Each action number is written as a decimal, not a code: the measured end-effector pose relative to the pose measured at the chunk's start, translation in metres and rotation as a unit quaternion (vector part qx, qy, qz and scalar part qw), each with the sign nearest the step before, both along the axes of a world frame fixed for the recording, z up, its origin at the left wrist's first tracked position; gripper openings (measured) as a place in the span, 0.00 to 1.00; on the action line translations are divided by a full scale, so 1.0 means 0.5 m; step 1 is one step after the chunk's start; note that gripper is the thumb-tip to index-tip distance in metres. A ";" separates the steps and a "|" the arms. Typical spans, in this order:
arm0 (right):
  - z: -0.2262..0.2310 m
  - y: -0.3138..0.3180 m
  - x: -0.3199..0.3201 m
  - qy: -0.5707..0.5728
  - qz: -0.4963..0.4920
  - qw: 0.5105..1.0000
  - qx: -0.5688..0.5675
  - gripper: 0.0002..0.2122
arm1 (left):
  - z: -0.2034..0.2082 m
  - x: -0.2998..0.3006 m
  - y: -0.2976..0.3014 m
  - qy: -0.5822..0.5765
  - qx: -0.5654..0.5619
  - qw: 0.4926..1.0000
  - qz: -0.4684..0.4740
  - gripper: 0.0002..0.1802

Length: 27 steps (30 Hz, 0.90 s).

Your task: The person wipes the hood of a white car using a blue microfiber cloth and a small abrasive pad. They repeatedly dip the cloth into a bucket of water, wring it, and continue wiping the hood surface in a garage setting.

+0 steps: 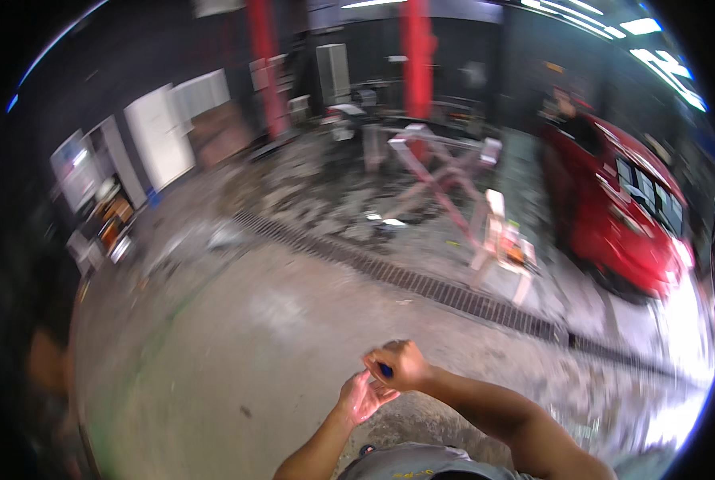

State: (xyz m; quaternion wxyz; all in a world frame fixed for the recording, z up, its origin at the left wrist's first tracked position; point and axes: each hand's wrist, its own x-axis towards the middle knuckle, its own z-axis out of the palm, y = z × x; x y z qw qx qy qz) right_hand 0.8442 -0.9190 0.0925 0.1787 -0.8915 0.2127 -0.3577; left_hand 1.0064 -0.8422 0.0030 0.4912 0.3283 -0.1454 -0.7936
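Both hands meet in front of my body, low in the middle of the head view. My right hand (404, 366) is closed round a small dark blue thing (386, 370), mostly covered by the fingers, so its kind does not show. Just below and left of it, my left hand (360, 400) is turned palm up with its fingers stretched out. The left fingertips reach up to the right fist; whether they touch it is blurred.
A slotted drain grate (405, 278) crosses the concrete floor. Beyond it stand a small stool (501, 244) with things on it and a crossed-leg metal stand (437, 172). A red car (621, 208) is parked at right. Red posts (417, 60) and a white door (159, 138) stand behind.
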 end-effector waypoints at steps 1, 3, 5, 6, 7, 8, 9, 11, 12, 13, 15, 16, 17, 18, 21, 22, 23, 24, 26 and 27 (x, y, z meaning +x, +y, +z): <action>-0.015 0.005 0.034 0.042 0.070 0.992 -0.092 0.07 | 0.017 0.039 0.006 0.062 -0.006 0.998 0.026 0.34; 0.004 0.040 0.076 0.077 0.227 0.955 -0.177 0.09 | 0.079 0.075 -0.001 0.112 -0.019 0.992 0.047 0.39; -0.006 0.036 0.103 0.070 0.375 0.891 -0.247 0.12 | 0.092 0.080 -0.032 0.085 -0.023 0.994 0.060 0.44; -0.005 0.033 0.122 0.058 0.440 0.855 -0.268 0.13 | 0.079 0.089 -0.042 0.066 -0.031 0.994 0.086 0.45; 0.014 0.022 0.126 0.042 0.468 0.841 -0.269 0.14 | 0.097 0.088 -0.034 0.059 -0.029 0.992 0.104 0.42; 0.042 0.017 0.138 0.012 0.490 0.829 -0.270 0.14 | 0.107 0.096 -0.023 0.083 -0.039 0.987 0.135 0.38; 0.066 0.019 0.164 -0.017 0.520 0.811 -0.267 0.14 | 0.115 0.100 -0.008 0.106 -0.049 0.980 0.160 0.33; 0.112 0.008 0.170 -0.075 0.570 0.783 -0.238 0.14 | 0.166 0.075 0.014 0.073 -0.109 0.950 0.283 0.27; 0.150 0.006 0.175 -0.121 0.590 0.772 -0.203 0.09 | 0.195 0.061 0.021 0.053 -0.136 0.930 0.336 0.25; 0.170 -0.001 0.175 -0.166 0.598 0.773 -0.130 0.06 | 0.217 0.050 0.025 0.080 -0.180 0.910 0.364 0.24; 0.209 -0.031 0.160 -0.214 0.592 0.777 0.019 0.06 | 0.263 0.023 0.014 0.132 -0.257 0.863 0.415 0.24; 0.226 -0.049 0.148 -0.227 0.586 0.772 0.098 0.10 | 0.281 0.003 0.005 0.156 -0.287 0.833 0.447 0.25; 0.248 -0.083 0.130 -0.219 0.573 0.771 0.171 0.15 | 0.316 -0.030 -0.022 0.166 -0.307 0.802 0.484 0.25; 0.247 -0.110 0.134 -0.273 0.590 0.719 0.246 0.16 | 0.345 -0.054 -0.038 0.167 -0.317 0.777 0.518 0.26; 0.229 -0.195 0.155 -0.343 0.644 0.436 0.527 0.17 | 0.373 -0.109 -0.088 0.083 -0.332 0.726 0.597 0.25; 0.203 -0.226 0.172 -0.323 0.635 0.396 0.579 0.14 | 0.372 -0.122 -0.100 0.023 -0.365 0.705 0.607 0.20; 0.186 -0.242 0.179 -0.321 0.618 0.351 0.625 0.13 | 0.372 -0.131 -0.109 -0.166 -0.365 0.672 0.623 0.20; 0.170 -0.257 0.184 -0.320 0.599 0.302 0.669 0.14 | 0.376 -0.134 -0.110 -0.352 -0.355 0.612 0.613 0.20; 0.123 -0.284 0.194 -0.296 0.550 0.189 0.758 0.13 | 0.419 -0.158 -0.134 -0.578 -0.321 0.504 0.555 0.17; 0.113 -0.295 0.192 -0.279 0.522 0.137 0.795 0.13 | 0.427 -0.167 -0.147 -0.644 -0.318 0.469 0.514 0.15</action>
